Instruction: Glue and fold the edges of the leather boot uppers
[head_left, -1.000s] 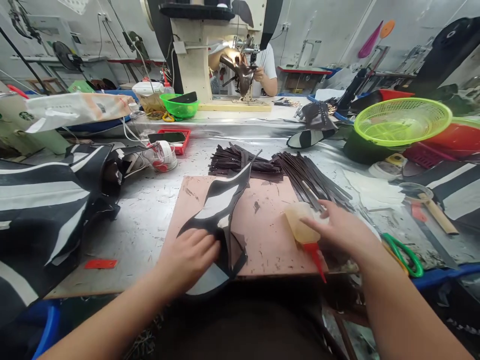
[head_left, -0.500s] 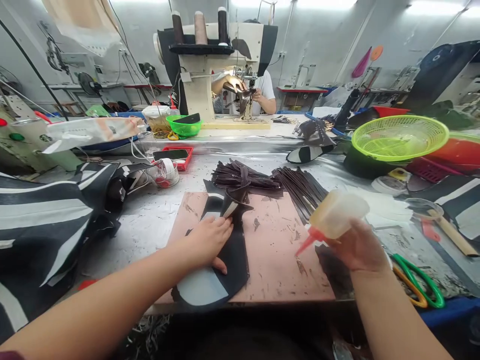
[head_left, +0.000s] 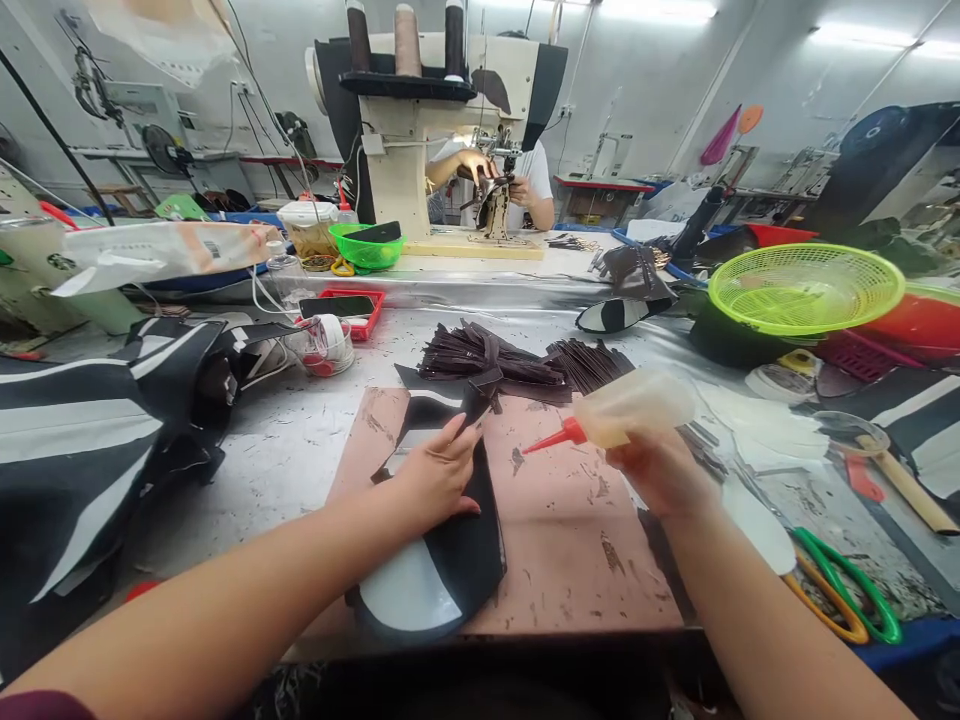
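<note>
My left hand (head_left: 439,475) lies on a black leather piece (head_left: 469,560) with pale backing patches, fingers stretched out and thumb apart. Its fingertips are at the far part of the piece, beside a dark folded strip (head_left: 486,375). Under the piece is a pink board (head_left: 559,560) with dark smears. My right hand (head_left: 667,465) is closed round a translucent squeeze bottle (head_left: 637,405) with a red nozzle, tilted on its side above the board. The nozzle points left toward the leather piece, apart from it.
Bundled dark strips (head_left: 487,355) lie beyond the board. Green-handled scissors (head_left: 855,580) are at right, below a yellow-green basket (head_left: 806,320). Black-and-white pieces (head_left: 75,440) are heaped at left. A person sits behind the sewing machine (head_left: 397,150).
My right hand has brought the bottle leftward and levelled its nozzle. My left hand has shifted slightly on the leather, and the curled flap near its fingertips now lies flatter.
</note>
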